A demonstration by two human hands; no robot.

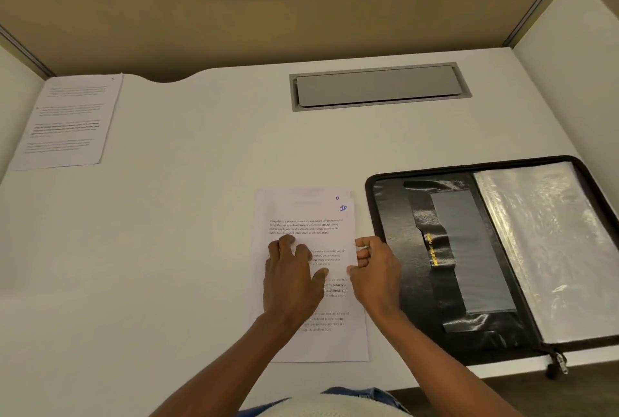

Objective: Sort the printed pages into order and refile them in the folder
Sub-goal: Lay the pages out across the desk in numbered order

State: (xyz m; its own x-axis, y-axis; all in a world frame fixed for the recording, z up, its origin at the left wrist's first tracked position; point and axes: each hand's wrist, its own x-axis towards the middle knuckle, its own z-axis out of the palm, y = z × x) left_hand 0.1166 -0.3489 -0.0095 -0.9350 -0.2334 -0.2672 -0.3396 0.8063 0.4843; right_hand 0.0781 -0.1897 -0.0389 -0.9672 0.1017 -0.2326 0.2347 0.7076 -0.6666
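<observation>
Both hands rest at 6 o'clock on the desk (201, 232). The left hand (291, 277) presses flat on the page stack (311, 212), fingers straight and spread (no grip). The right hand (376, 269) pinches the stack's right edge with curled fingers. The folder (395, 215) lies open at 3 o'clock, beside the stack; one loose page (67, 122) lies at 10 o'clock.

Pages (311, 215) marked 10 lie stacked on the counter (201, 215); the left hand (291, 279) presses flat on them; the right hand (375, 269) pinches their right edge; the open folder (435, 249) lies just beside; a sheet (70, 122) lies far left.
</observation>
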